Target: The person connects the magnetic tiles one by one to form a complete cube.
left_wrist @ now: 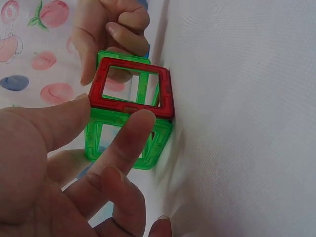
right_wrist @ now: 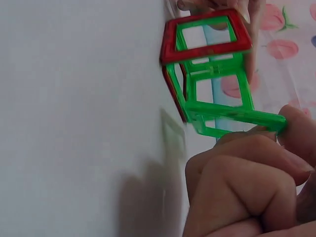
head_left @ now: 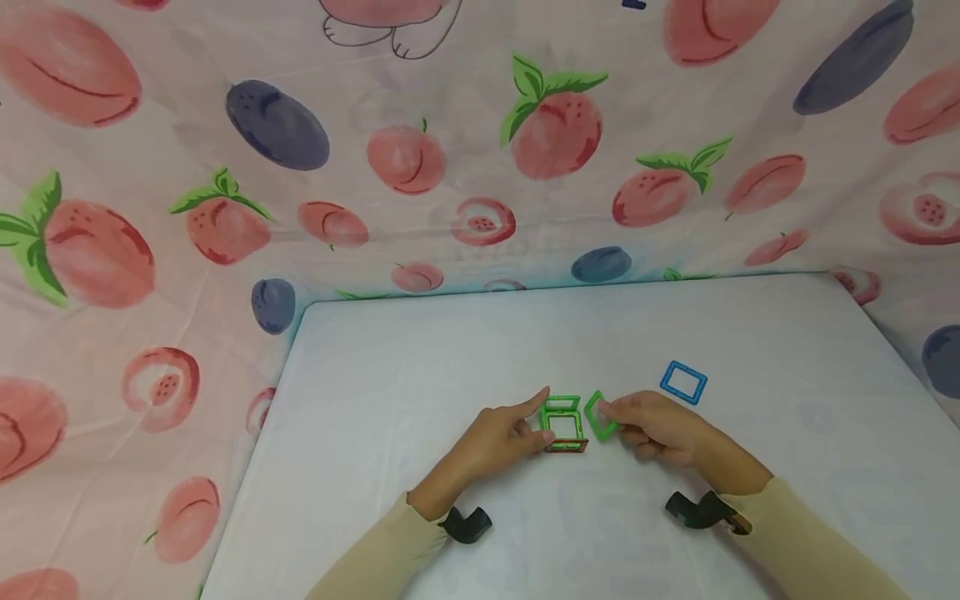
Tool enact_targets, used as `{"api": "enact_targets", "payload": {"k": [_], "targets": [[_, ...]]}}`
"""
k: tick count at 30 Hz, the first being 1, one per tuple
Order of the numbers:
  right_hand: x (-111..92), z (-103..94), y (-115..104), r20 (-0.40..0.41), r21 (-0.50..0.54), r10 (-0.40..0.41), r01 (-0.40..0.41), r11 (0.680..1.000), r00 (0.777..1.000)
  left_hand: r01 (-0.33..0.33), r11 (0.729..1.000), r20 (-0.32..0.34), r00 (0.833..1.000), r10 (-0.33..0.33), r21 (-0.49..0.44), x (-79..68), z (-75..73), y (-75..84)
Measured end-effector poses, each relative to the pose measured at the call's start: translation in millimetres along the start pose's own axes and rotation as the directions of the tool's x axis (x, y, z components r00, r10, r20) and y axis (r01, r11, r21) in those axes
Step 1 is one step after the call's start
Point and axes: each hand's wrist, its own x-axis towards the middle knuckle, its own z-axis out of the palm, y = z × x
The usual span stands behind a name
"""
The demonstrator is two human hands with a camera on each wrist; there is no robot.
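Note:
Near the middle of the white table, my left hand grips a small open box of magnetic tiles by its left side. Its walls are green square frames, and one red frame tile forms the side nearest me. In the right wrist view, a second red edge shows along the box's base. My right hand pinches a loose green frame tile between thumb and fingers, tilted just right of the box. From the right wrist, that tile's edge overlaps the box, so whether they touch I cannot tell.
A blue frame tile lies flat on the table beyond my right hand. The white tabletop meets a fruit-printed cloth at its back and sides. A dark camera mount is on each wrist.

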Motion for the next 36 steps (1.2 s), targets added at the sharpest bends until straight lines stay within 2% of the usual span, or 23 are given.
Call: {"api": "enact_targets", "payload": {"k": [8,16,29,36], "targets": [[4,16.8,2,0.006,-0.041,-0.013,0.014,0.999,1.0,-0.015,1.0,-0.001,1.0,0.015,-0.014,0.4,1.0,-1.7],[2,27.1,1,-0.086,-0.127,-0.043,0.032,0.991,0.995,-0.004,1.0,0.003,1.0,0.004,-0.002,-0.1,1.1,-1.1],[1,41.9,4,-0.16,-0.109,-0.105,0.088,0.99,0.981,-0.004,1.0,0.002,1.0,0.004,0.014,-0.6,0.3,-0.3],[2,44.6,5,-0.192,-0.098,-0.104,0.086,0.991,0.976,-0.005,1.0,0.0,1.0,0.005,0.013,-1.5,-0.2,0.5]]}}
